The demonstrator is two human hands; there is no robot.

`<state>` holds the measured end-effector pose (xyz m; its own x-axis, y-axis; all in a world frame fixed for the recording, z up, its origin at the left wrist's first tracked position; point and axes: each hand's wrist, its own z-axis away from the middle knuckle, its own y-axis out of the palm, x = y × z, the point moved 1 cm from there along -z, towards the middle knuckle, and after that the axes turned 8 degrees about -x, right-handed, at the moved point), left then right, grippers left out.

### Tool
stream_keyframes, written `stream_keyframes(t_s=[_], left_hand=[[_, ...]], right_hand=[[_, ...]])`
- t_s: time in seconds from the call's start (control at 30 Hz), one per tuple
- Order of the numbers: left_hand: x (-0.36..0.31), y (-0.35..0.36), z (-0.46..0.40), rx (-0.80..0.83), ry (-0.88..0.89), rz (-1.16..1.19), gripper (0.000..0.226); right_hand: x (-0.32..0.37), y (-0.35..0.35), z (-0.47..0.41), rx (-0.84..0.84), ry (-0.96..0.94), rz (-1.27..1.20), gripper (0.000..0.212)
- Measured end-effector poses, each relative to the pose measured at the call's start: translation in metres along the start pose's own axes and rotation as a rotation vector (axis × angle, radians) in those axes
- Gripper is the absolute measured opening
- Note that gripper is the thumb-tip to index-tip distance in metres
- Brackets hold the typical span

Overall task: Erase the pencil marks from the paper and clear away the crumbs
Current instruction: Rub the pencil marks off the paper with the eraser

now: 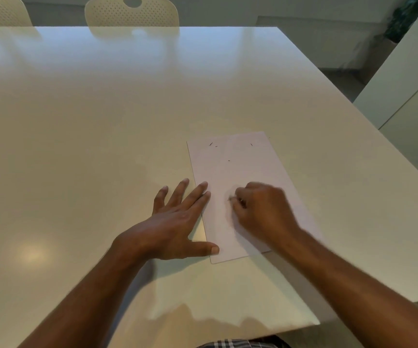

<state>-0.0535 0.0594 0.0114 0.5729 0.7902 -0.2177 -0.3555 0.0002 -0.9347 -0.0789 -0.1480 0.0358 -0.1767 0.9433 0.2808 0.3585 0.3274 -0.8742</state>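
1. Checked cloth shows at the near edge of the desk, below the paper.
2. Left hand lies flat with fingers straight and spread; two fingertips and the thumb tip press on the paper's left edge, the rest of the hand rests on the desk just left of the paper.
3. Right hand sits on the near half of the paper, fingers curled tight round something small at the fingertips. It is blurred; a pale bit shows there, but whether it is an eraser I cannot tell.
4. Paper lies flat on the desk, its long side running away from the person.
5. Crumbs, a few dark specks, lie scattered on the far half of the paper, well apart from both hands.
6. Two chairs stand beyond the desk's far edge, well away from the paper.
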Motion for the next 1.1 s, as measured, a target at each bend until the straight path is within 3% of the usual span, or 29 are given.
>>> stream_keyframes(t_s=[0.13,0.27,0.33,0.5,0.6,0.7,0.87,1.0,1.1], left_hand=[[0.0,0.0,-0.001,0.004,0.004,-0.001,0.115],[-0.001,-0.001,0.0,0.008,-0.003,-0.002,0.114],[-0.001,-0.002,0.001,0.002,-0.003,0.001,0.113],[-0.001,-0.002,0.001,0.01,-0.001,-0.008,0.114],[-0.001,-0.002,0.0,0.006,-0.002,-0.005,0.114],[-0.002,-0.002,0.0,0.009,-0.006,0.003,0.113],[-0.001,-0.003,0.0,0.016,0.0,-0.001,0.114],[-0.001,-0.003,0.002,0.013,0.003,0.003,0.113],[-0.001,-0.003,0.002,0.014,0.0,0.004,0.113]], right_hand=[[0.033,0.0,0.028,0.183,-0.132,-0.111,0.025],[-0.02,0.001,-0.011,-0.008,0.057,0.073,0.027],[-0.015,0.0,-0.007,-0.028,0.055,0.045,0.025],[0.031,0.0,0.03,0.18,-0.114,-0.091,0.026],[-0.007,0.001,0.002,0.027,-0.001,0.042,0.025],[-0.006,-0.002,0.0,-0.011,0.023,0.036,0.026],[0.032,-0.005,0.033,0.181,-0.12,-0.115,0.026],[-0.021,-0.001,-0.001,-0.03,0.059,0.071,0.026],[0.0,-0.003,0.012,-0.007,0.012,0.008,0.024]])
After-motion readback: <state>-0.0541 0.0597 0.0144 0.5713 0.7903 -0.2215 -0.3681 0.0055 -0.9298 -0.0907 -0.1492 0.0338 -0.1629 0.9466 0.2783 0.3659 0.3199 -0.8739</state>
